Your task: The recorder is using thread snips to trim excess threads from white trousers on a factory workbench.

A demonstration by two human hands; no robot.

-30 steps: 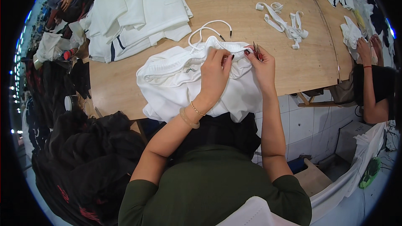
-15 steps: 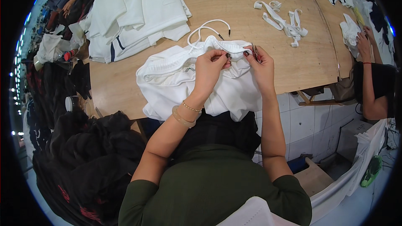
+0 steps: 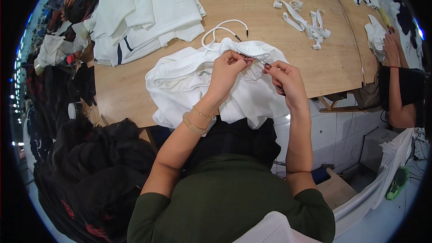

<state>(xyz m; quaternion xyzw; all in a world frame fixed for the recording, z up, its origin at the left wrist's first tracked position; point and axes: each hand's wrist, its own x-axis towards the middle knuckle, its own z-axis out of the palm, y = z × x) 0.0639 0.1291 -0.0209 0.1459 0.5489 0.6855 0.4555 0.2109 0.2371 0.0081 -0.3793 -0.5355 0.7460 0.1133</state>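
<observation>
A white garment [image 3: 182,101] with a gathered elastic waistband lies at the table's near edge, partly hanging over it. From the waistband a white drawstring [image 3: 231,21] with dark tips loops onto the table. My left hand [image 3: 225,73] is closed in a pinch at the waistband's near edge, its fingertips on the fabric. My right hand [image 3: 290,84] is closed around small scissors; their metal blades [image 3: 259,60] point left toward the left fingertips. The handles are mostly hidden in the palm, and I cannot tell whether the blades touch the cloth.
Folded white garments [image 3: 148,18] are stacked at the far left. White strips [image 3: 306,27] lie at the right on the wooden table [image 3: 252,0]. Dark clothing [image 3: 99,162] is heaped at the lower left. Another person's hands [image 3: 391,45] handle white cloth at the right; another person is at the far left.
My right hand has moved off the waistband, slightly right and nearer me, and the scissors' blades now show pointing left. My left hand stays pinched at the waistband.
</observation>
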